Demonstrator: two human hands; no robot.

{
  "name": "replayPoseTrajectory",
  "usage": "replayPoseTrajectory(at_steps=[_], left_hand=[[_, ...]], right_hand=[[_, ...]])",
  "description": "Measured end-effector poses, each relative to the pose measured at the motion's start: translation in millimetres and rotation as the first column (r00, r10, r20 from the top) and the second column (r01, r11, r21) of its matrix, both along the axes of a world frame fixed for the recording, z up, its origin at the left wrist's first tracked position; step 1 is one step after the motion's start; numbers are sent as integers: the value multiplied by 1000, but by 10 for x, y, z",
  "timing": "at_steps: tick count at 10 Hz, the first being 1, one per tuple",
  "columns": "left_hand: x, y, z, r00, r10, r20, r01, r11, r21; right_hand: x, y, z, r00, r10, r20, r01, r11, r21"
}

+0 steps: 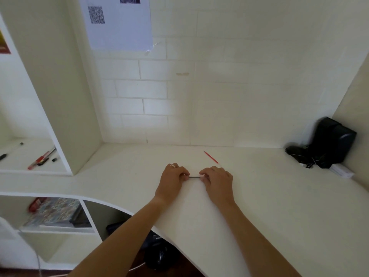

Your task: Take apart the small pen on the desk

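While both arms are reaching over the white desk (259,196), the left hand (173,179) and right hand (217,181) are pinching the two ends of the small pen (194,177), holding it just above the desk. A thin red stick (210,157) is lying just behind the right hand.

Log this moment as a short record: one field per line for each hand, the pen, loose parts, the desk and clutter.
left hand: closed on one end of the small pen
right hand: closed on the other end
small pen: thin dark piece spanning the gap between the hands, low over the desk
red refill: lying loose behind the right hand
desk: white
black object: in the far right corner, type unclear
side shelf: holds several pens
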State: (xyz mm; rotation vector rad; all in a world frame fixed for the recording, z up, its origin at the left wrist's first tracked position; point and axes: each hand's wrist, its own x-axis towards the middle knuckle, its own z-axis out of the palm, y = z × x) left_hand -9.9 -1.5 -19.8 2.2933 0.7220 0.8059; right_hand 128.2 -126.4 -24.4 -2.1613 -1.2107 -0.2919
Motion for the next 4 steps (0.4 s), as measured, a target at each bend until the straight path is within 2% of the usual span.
replayPoseTrajectory(at_steps=[1,4], left_hand=[[-1,-3,25,1000,-5,5,5,998,-56],[-10,70,58,999,-34,-10,34,999,-42]], right_hand=[[9,2,25,999,7,-39,-7,1000,-12],[-13,10,129,990,-39,-135,27,995,-91]])
